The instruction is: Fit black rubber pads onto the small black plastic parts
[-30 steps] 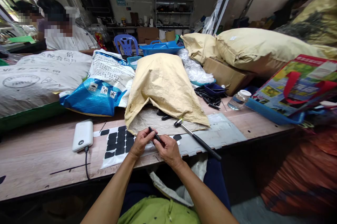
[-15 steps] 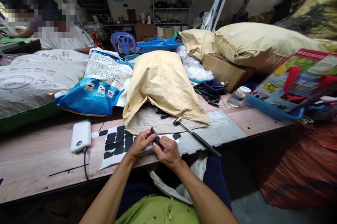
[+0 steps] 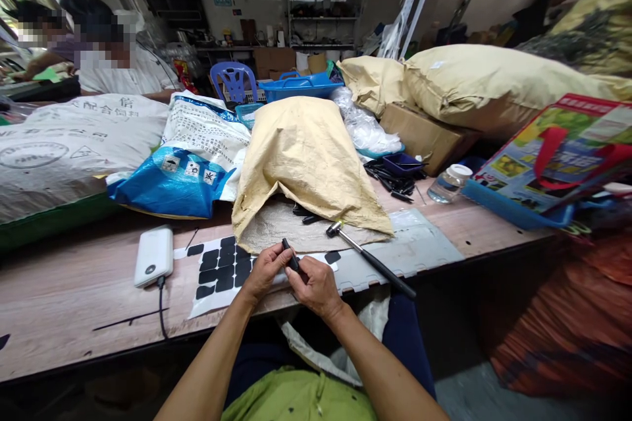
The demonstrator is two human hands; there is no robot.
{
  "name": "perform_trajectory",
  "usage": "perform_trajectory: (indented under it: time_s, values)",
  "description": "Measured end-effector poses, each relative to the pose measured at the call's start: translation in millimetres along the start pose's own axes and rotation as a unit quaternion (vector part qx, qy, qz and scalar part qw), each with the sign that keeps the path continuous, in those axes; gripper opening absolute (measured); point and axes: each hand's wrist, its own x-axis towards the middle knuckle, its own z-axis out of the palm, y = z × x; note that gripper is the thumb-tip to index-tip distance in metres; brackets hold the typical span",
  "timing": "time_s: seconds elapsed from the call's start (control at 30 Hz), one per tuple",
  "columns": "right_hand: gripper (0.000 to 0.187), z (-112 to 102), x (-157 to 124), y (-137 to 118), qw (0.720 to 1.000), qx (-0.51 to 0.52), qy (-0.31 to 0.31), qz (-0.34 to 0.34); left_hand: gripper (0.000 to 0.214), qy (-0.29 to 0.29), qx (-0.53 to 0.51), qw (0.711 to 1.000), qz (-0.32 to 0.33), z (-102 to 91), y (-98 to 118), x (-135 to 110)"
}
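Between both hands I hold a small black rod-shaped piece [image 3: 290, 255], tilted over the front of the table. My left hand [image 3: 266, 271] pinches its upper end, and my right hand [image 3: 316, 282] grips its lower part. Just left of them lies a white sheet of black stickers [image 3: 217, 269], partly covered by my left hand. A hammer [image 3: 370, 259] with a black handle rests to the right, its head on the lip of an open yellow sack [image 3: 301, 144]. Several black pieces [image 3: 307, 215] show in the sack's mouth.
A white power bank [image 3: 154, 256] with a cable stands at left. Behind it lie a blue-and-white sack [image 3: 182, 151] and a white sack [image 3: 74, 138]. At right are loose black pieces [image 3: 388, 180], a jar [image 3: 448, 182] and a blue tray [image 3: 518, 210]. People sit at back left.
My hands keep the same grip on the black piece, with hardly any movement. The view has shifted slightly. At back left, a co-worker's head and arms have moved a little.
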Motion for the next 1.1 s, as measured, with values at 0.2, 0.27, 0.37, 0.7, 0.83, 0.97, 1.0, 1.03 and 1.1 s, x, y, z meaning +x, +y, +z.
perform_trajectory:
  time_s: [0.2, 0.27, 0.37, 0.7, 0.83, 0.97, 1.0, 1.03, 1.1]
  values:
    - [0.024, -3, 1, -4, 1.0, 0.01, -0.001, -0.005, 0.042, -0.015, -0.057, 0.998, -0.038, 0.2, -2, -1]
    - [0.025, -3, 1, -4, 1.0, 0.012, -0.001, -0.005, 0.043, -0.019, -0.067, 0.996, -0.047, 0.3, -1, 0]
    - [0.03, -2, 2, -2, 1.0, 0.011, -0.001, -0.003, 0.045, -0.024, -0.059, 0.997, -0.051, 1.1, 0, 1]
    - [0.027, 0, 1, 3, 1.0, 0.017, 0.002, -0.007, 0.042, -0.021, 0.009, 1.0, -0.006, -1.1, -4, 2]
    - [0.027, 0, 1, 3, 1.0, 0.004, 0.005, -0.004, 0.041, -0.018, 0.04, 0.999, 0.011, -1.4, -4, 1]
    - [0.025, 1, 3, -2, 0.999, -0.025, 0.007, 0.019, 0.038, -0.009, 0.043, 0.999, 0.018, 0.0, -3, -1]
    - [0.023, 1, 4, -4, 0.999, -0.029, 0.002, 0.025, 0.037, -0.01, 0.039, 0.999, 0.02, 0.0, -3, -2]
    - [0.02, 0, 5, -6, 0.999, -0.031, -0.003, 0.03, 0.037, -0.014, 0.033, 0.999, 0.023, -0.2, -2, -2]
    - [0.016, -6, 6, -10, 0.999, -0.027, -0.014, 0.042, 0.036, -0.034, 0.019, 0.999, 0.033, -1.1, -1, -4]
